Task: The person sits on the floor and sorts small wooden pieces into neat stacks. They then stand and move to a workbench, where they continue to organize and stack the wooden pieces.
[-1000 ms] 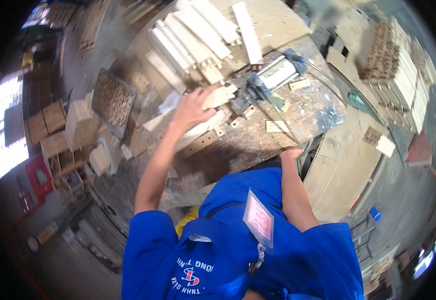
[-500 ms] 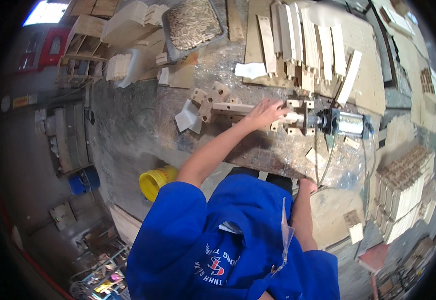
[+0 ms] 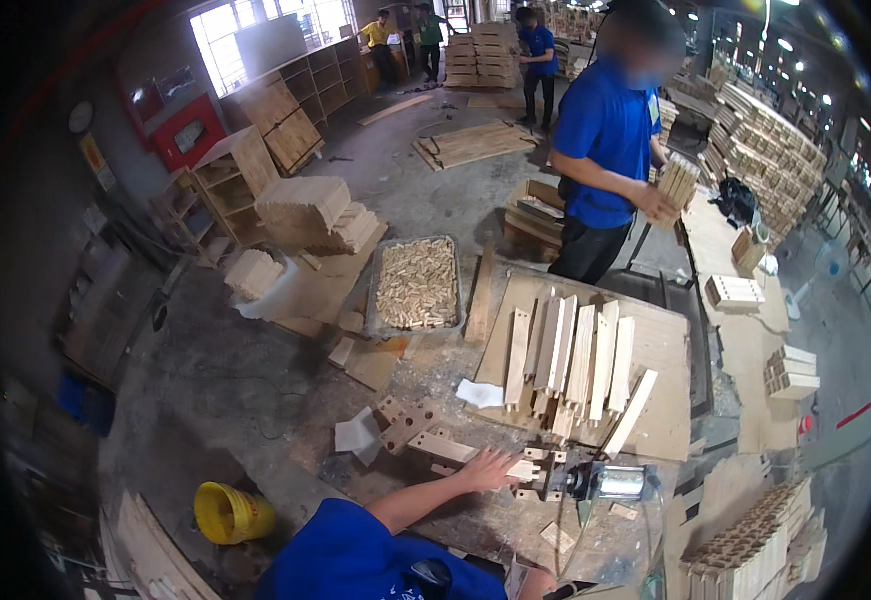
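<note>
1. Left hand (image 3: 491, 470) palm down, fingers outstretched over wooden rail (image 3: 441, 446).
2. Right hand (image 3: 538, 582) near bench (image 3: 616, 545) edge; cannot tell its grip.
3. Wooden rail lying between drilled block (image 3: 408, 426) and metal cylinder (image 3: 623, 482).

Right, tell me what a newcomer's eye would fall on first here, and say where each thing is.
Probably the co-worker in blue, standing beyond the table at upper right with a bundle of wood. Next, perhaps, the heap of pegs mid-picture and the yellow bucket at lower left. Nearer, the left hand lies over a bar, left of the metal cylinder.
</note>
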`<action>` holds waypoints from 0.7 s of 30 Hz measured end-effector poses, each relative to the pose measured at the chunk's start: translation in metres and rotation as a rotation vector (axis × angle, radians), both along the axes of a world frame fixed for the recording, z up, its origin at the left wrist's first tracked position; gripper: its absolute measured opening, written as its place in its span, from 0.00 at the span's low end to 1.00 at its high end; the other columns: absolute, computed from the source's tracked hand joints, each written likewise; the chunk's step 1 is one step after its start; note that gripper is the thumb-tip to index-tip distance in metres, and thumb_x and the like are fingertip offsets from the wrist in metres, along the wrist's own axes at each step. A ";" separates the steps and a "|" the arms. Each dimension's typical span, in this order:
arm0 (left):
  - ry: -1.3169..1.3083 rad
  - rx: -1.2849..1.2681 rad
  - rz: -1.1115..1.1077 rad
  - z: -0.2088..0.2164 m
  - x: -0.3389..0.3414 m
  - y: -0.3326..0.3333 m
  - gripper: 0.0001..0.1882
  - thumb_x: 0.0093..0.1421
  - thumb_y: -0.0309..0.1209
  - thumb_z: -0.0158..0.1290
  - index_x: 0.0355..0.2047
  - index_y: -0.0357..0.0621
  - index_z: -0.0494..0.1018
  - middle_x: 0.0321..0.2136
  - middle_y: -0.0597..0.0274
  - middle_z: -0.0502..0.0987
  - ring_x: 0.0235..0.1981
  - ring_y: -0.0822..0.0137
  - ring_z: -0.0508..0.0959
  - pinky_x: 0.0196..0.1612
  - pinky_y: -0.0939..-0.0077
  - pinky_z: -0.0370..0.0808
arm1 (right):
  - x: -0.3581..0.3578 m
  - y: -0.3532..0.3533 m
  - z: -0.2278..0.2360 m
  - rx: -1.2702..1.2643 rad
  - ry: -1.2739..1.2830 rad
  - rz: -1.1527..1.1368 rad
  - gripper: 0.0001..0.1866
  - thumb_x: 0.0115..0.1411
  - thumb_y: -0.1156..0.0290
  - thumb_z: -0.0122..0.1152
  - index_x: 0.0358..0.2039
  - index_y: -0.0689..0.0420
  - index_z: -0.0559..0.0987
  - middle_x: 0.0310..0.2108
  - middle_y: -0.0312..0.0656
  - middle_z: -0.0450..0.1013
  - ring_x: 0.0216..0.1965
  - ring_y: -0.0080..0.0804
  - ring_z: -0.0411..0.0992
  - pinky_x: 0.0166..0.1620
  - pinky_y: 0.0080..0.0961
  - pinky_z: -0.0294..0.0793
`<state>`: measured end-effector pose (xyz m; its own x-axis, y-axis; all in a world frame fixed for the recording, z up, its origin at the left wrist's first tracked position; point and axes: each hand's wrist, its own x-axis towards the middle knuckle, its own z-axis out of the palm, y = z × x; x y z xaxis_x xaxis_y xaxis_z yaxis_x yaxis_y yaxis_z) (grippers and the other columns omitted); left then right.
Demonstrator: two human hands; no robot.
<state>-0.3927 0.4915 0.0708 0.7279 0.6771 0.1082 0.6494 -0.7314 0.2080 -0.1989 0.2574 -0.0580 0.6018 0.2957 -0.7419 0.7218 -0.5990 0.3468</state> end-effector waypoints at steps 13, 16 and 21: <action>-0.015 -0.260 0.110 -0.011 -0.040 0.010 0.56 0.48 0.64 0.54 0.65 0.35 0.51 0.59 0.40 0.62 0.62 0.44 0.59 0.65 0.44 0.48 | 0.020 -0.016 -0.019 -0.016 -0.034 -0.076 0.16 0.56 0.52 0.58 0.43 0.39 0.83 0.44 0.34 0.78 0.46 0.31 0.76 0.41 0.39 0.77; 0.071 -0.286 0.073 -0.020 -0.084 0.000 0.62 0.42 0.69 0.56 0.64 0.33 0.51 0.60 0.37 0.58 0.63 0.39 0.56 0.64 0.37 0.45 | 0.028 -0.021 -0.027 -0.091 -0.020 0.013 0.15 0.56 0.52 0.58 0.41 0.39 0.84 0.42 0.34 0.79 0.45 0.30 0.77 0.40 0.37 0.78; 0.326 -0.180 0.162 -0.033 -0.065 -0.001 0.59 0.42 0.72 0.52 0.61 0.35 0.57 0.55 0.47 0.64 0.57 0.49 0.63 0.60 0.45 0.53 | 0.009 -0.023 -0.010 0.047 -0.128 0.114 0.14 0.57 0.60 0.53 0.39 0.46 0.84 0.44 0.37 0.78 0.46 0.34 0.76 0.41 0.45 0.76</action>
